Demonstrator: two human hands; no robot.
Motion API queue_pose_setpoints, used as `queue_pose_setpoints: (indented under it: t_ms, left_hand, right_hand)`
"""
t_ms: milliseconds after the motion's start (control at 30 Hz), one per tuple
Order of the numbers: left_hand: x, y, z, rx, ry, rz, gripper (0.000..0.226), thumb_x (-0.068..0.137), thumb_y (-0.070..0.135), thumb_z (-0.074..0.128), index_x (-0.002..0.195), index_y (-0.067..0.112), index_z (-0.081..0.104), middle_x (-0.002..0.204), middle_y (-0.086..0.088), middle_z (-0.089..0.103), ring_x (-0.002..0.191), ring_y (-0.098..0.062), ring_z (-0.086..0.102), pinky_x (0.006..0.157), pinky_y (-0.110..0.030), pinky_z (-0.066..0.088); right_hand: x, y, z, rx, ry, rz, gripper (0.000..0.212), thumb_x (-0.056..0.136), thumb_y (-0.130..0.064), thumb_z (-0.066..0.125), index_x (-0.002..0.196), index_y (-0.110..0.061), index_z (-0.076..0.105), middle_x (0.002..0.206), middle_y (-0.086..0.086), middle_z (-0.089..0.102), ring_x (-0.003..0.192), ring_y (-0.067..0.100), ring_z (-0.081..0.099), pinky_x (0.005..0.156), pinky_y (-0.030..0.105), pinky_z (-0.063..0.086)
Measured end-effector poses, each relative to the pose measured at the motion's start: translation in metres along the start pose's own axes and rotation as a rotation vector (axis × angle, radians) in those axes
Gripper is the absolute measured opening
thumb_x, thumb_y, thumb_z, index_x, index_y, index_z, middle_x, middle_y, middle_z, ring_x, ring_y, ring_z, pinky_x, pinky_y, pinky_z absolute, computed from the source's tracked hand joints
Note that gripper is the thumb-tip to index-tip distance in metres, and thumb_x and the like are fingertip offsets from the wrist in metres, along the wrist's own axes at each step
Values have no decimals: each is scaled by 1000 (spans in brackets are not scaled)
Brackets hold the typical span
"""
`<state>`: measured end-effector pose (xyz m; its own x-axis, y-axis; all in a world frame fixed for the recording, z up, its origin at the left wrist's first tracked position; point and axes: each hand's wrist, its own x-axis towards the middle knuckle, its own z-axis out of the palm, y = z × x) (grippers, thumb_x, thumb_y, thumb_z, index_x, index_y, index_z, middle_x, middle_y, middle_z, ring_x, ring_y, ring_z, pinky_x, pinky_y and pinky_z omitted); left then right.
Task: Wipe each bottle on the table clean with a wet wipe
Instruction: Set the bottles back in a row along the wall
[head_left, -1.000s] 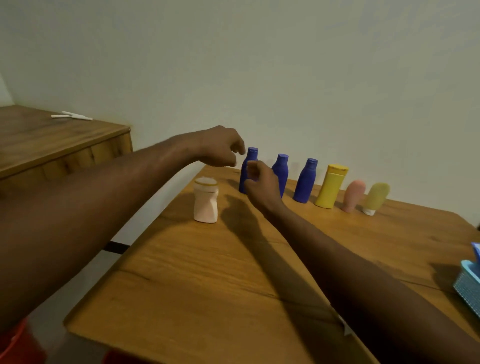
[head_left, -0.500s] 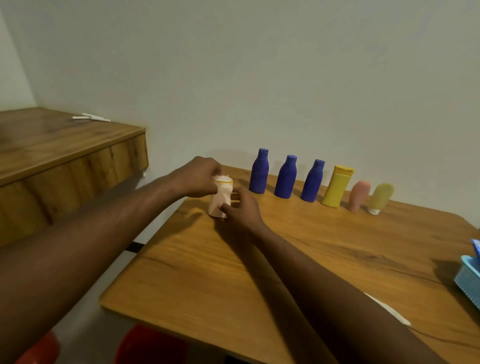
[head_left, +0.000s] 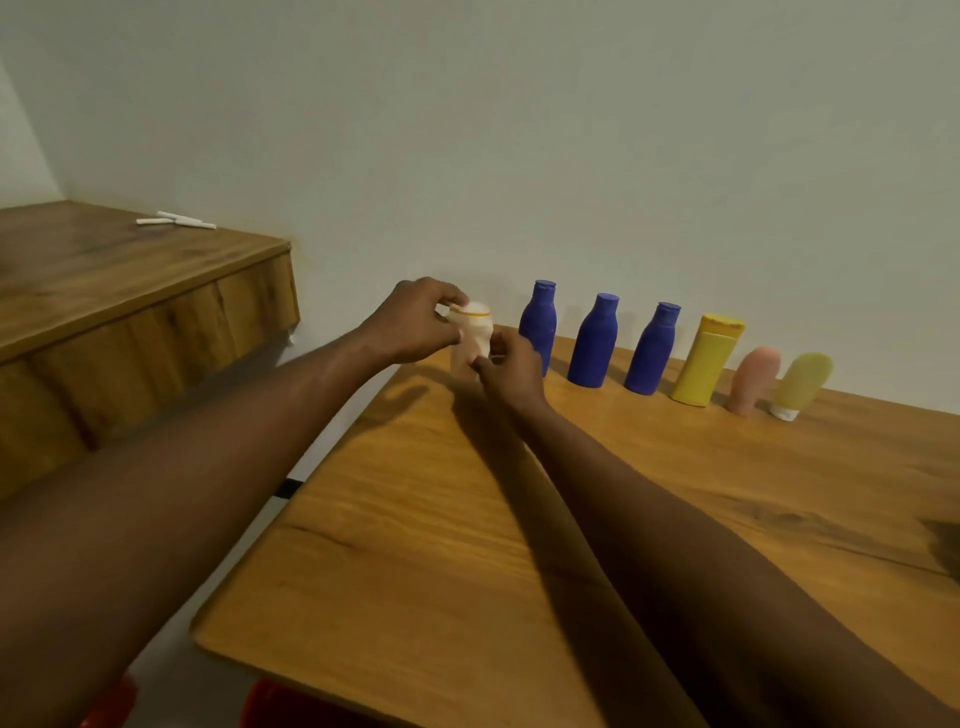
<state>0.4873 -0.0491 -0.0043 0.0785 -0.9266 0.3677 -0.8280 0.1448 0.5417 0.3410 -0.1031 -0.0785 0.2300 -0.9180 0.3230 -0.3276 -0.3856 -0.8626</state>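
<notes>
Head: bottle (head_left: 474, 335) between left grip (head_left: 415, 323), right grip (head_left: 514, 366)

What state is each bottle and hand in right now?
pale bottle, upright, capped, held by both hands
left hand, grips its top
right hand, grips its lower body
blue bottles, three, upright, capped
yellow bottle, upright, capped
pink tube, upright
green tube, standing on white cap

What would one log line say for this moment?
left hand grips pale peach plastic bottle top | right hand holds its lower body
</notes>
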Motion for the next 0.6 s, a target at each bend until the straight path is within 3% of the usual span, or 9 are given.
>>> queue_pose_setpoints:
  t_ms: [167,233,300,400,533,600]
  left_hand:
    - [21,-10,17,-50,-24,-42,67,89,9,75,152,14,50,154,-9,51,134,-28,56,103,-32,47]
    - [26,-16,23,-78,-8,-79,72,89,10,74,155,15,46,155,-10,51,135,-28,55,102,-31,47]
    - [31,-25,30,-99,-2,-116,73,89,10,75,155,14,44,153,-10,52,134,-28,56,101,-31,47]
    - [33,-37,37,-120,-22,-161,74,89,11,74,156,11,42,152,-11,53,135,-27,54,97,-30,47]
    - [29,-47,50,-161,-44,-188,43,94,9,68,135,15,57,125,-5,61,117,-21,58,81,-24,46]
    - [25,-51,60,-286,-64,-214,42,97,9,65,138,13,59,127,4,63,116,-17,62,78,-22,49]
  right_hand:
    - [20,11,13,45,59,63,39,99,-10,64,138,-9,56,125,2,66,108,12,65,72,11,43]
    - [25,14,19,33,65,71,39,101,-11,62,139,-10,55,128,2,65,107,9,62,80,15,45]
    - [32,20,25,-5,73,51,39,101,-11,61,140,-11,55,133,6,64,118,17,62,89,23,47]
    - [39,26,30,-32,94,41,35,102,-11,59,137,-10,57,131,7,65,119,20,62,90,25,48]
    - [48,28,33,-76,99,44,32,102,-12,59,134,-8,57,134,10,64,122,23,62,93,29,50]
    - [50,28,36,-96,104,50,30,103,-13,58,132,-8,56,133,10,64,122,24,62,90,27,48]
